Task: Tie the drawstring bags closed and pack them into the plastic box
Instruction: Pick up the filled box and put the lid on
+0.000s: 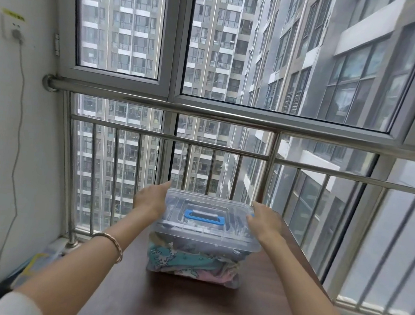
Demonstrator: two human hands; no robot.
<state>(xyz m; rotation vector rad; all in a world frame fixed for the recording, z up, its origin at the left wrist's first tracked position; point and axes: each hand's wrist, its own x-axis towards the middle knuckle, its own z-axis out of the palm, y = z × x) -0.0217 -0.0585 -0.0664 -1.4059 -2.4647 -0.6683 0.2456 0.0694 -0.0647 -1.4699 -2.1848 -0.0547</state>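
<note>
Packed box [200, 254] on table [188, 304], lid [206, 220] on (bags [187, 258] inside). Left hand [151, 200] and right hand [265, 221] flank the lid, fingers extended together, probably seating it.

One clear plastic box [200, 252] stands on one dark table [188, 306]. The box has one lid [219, 236] with one blue handle [204, 218]. Patterned cloth bags [187, 262] fill the box, pressed together so that their number cannot be told. Two hands are in view, the left hand [151, 201] and the right hand [266, 221], with one bracelet [113, 243] on the left wrist. One wall socket [13, 27] holds one plug [17, 35].
</note>
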